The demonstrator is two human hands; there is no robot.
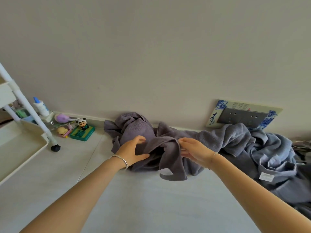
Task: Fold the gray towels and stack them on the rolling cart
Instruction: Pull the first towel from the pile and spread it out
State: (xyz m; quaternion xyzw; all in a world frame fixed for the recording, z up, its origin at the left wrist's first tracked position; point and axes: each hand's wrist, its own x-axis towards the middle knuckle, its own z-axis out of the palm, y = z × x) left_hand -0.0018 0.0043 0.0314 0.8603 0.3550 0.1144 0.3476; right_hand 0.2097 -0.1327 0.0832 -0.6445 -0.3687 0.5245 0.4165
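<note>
On the pale floor [151, 207] by the wall [151, 56], a crumpled dark gray towel [170, 158] lies between my 2 hands. My left hand [133, 151] rests against it, thumb and fingers spread apart. My right hand [196, 149] touches its bunched fold, but the fingertips are blurred, so I cannot tell its grip. More gray towels [269, 157] are heaped just to the right. The rolling cart [25, 148] stands well to the left.

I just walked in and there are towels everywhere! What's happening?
A person is reaching into the pile. Their left hand and right hand are both on a crumpled dark gray towel by the wall. More gray towels lie heaped to the right. None looks folded yet, and the rolling cart stands on the left.
</note>
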